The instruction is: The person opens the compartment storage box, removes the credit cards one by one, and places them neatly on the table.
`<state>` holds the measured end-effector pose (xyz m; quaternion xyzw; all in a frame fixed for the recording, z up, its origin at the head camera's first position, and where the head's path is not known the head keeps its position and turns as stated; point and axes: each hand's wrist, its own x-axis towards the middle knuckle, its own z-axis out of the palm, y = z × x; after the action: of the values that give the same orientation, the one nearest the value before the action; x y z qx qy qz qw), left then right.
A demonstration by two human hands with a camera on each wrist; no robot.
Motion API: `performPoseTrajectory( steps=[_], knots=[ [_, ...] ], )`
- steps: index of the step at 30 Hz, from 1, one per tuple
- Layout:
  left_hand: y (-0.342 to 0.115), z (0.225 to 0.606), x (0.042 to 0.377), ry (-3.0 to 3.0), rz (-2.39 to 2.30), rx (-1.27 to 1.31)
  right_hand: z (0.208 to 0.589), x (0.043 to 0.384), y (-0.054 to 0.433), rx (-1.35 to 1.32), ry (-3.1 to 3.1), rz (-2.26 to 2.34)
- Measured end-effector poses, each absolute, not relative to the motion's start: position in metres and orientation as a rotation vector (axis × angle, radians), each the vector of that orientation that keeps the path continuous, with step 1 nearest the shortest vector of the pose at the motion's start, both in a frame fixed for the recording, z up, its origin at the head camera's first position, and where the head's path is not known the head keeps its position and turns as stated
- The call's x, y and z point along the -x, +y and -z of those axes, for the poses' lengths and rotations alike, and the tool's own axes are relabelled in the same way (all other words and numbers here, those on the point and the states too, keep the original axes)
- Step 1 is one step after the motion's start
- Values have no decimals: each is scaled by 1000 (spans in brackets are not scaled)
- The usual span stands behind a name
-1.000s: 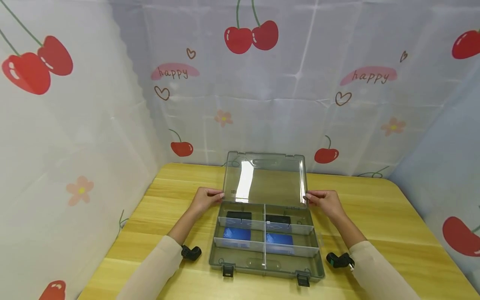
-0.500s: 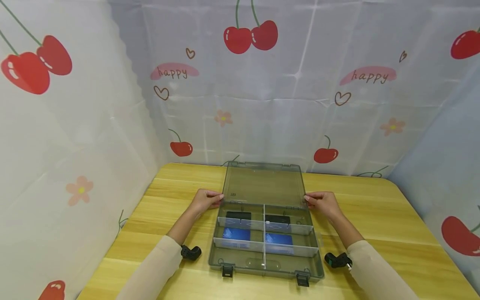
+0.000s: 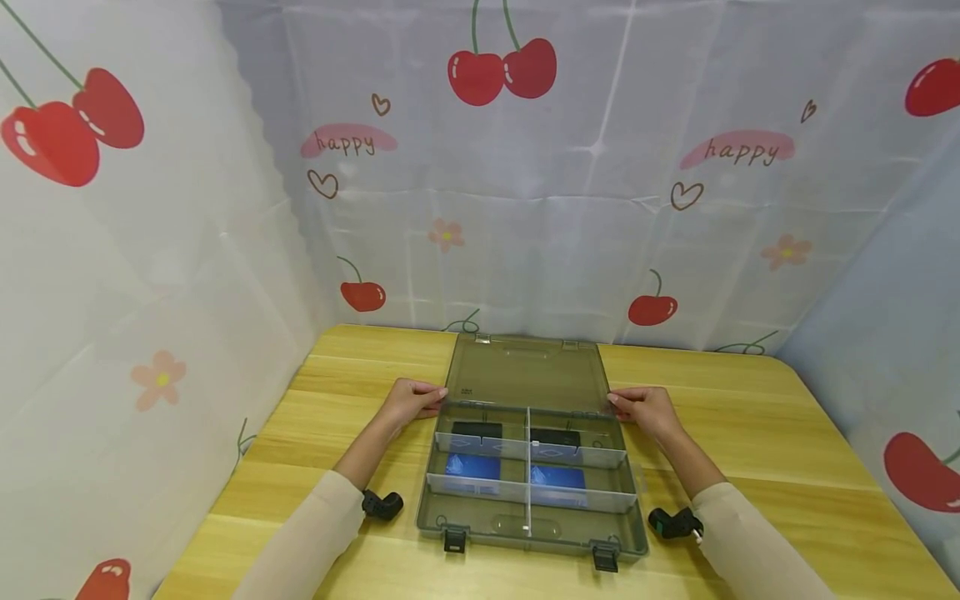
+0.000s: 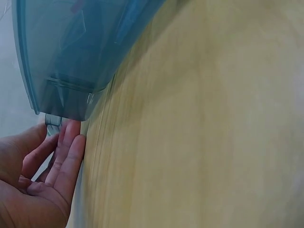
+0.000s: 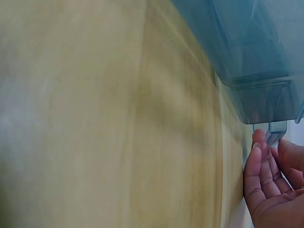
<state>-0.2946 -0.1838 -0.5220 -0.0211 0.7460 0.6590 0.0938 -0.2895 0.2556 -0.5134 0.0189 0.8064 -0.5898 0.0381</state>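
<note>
A clear grey plastic compartment box (image 3: pixel 491 527) lies on the table with its lid (image 3: pixel 528 375) folded back flat behind it. My left hand (image 3: pixel 405 402) pinches the lid's left edge near the hinge. On the opposite edge, my right hand (image 3: pixel 648 410) pinches the lid the same way. Both wrist views show the left hand (image 4: pixel 45 175) and right hand (image 5: pixel 273 185) with thumb and fingers at the lid's edge, below the box wall. Dark flat objects (image 3: pixel 478 430) sit in the two back compartments; blue cards (image 3: pixel 472 468) lie in the two middle ones.
Two black latches (image 3: pixel 454 540) hang open at the box's front. The wooden table (image 3: pixel 360 367) meets a patterned curtain (image 3: pixel 525 250) just behind the lid. Black wrist-worn devices (image 3: pixel 382 505) sit by both sleeves.
The lid has tipped further back and down, from leaning up to lying nearly flat. Both hands have kept their hold on its edges and lowered slightly.
</note>
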Motion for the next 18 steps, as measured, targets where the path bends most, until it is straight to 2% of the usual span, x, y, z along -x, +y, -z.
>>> performPoseTrajectory(
  steps=[9, 18],
  knots=[
    [-185, 521, 290, 2207, -1984, 71, 514, 291, 258, -82, 2444, 1798],
    [-193, 518, 269, 2147, -2003, -62, 508, 289, 258, -99, 2391, 1795]
  ],
)
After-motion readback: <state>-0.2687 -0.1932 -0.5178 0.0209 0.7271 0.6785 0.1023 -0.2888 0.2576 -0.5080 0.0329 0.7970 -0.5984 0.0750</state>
